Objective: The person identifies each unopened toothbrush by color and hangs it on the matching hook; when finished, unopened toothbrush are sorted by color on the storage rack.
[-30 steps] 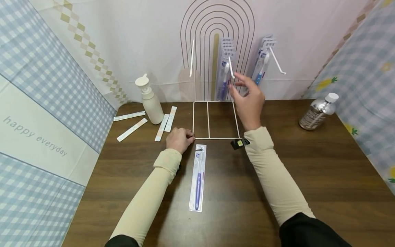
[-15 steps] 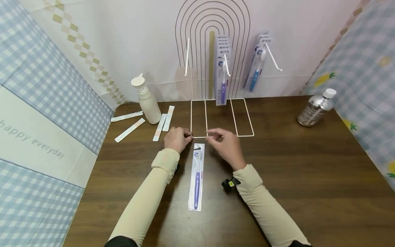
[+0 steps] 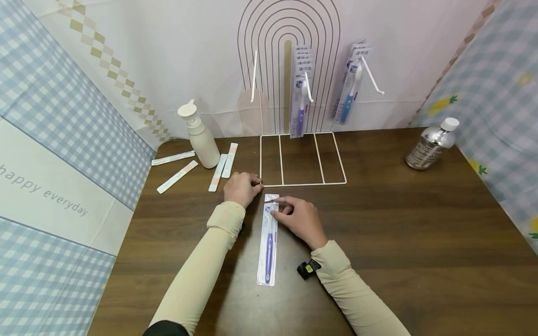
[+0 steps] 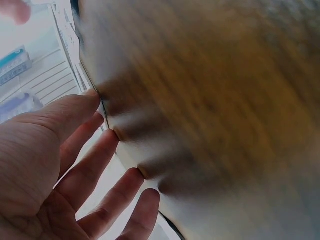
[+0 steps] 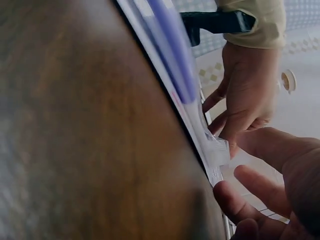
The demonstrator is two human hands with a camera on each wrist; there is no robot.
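A packaged toothbrush (image 3: 269,247) with a purple handle lies on the table before the white wire rack (image 3: 311,185). Over its upper end, my right hand (image 3: 300,219) spreads thumb and index finger on the clear pack's edges, as the right wrist view also shows at the pack (image 5: 215,155). My left hand (image 3: 241,189) pinches the rack's front left corner, its other fingertips (image 4: 135,175) down on the table. Several packaged toothbrushes (image 3: 300,102) with purple handles hang on the middle hook; blue ones (image 3: 347,102) hang on the right hook. The left hook (image 3: 254,77) carries nothing.
A cream pump bottle (image 3: 203,142) stands at the left, with paper sachets (image 3: 177,177) lying around it. A silver bottle with a white cap (image 3: 430,147) is at the far right. Patterned cloth (image 3: 210,56) hangs behind the table.
My right hand has come down from the middle hook, past the rack's front edge, to the toothbrush pack on the table. My left hand stays at the rack corner.
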